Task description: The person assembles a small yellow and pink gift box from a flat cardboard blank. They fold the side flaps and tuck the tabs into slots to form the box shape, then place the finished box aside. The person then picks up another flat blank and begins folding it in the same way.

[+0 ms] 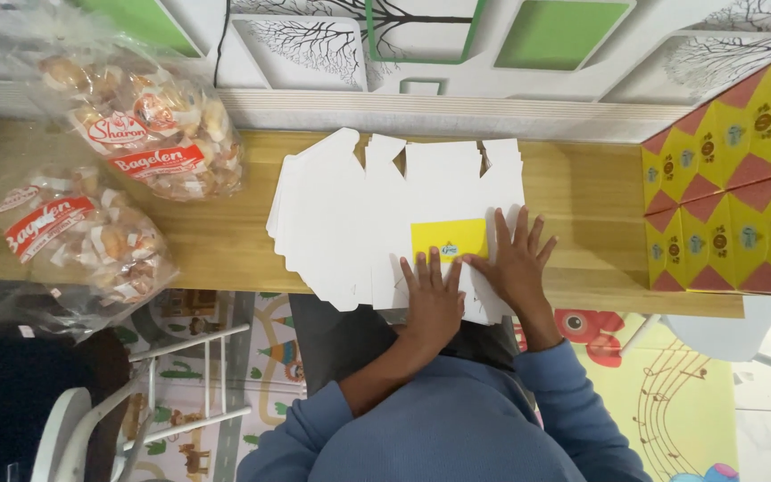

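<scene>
A stack of flat white die-cut cardboard box blanks (350, 214) lies on the wooden table (582, 192). A yellow flap (450, 238) of one blank is folded up onto the stack. My left hand (432, 299) rests flat on the white card just below the yellow flap, fingers spread. My right hand (518, 259) lies flat beside it, fingertips touching the flap's right edge. Both arms wear blue sleeves. Neither hand grips anything.
Two clear plastic bags of baked rolls (149, 120) (91, 241) sit at the table's left end. A stack of yellow and red printed folded boxes (733, 196) stands at the right. A white stool frame (180, 384) stands on the floor below.
</scene>
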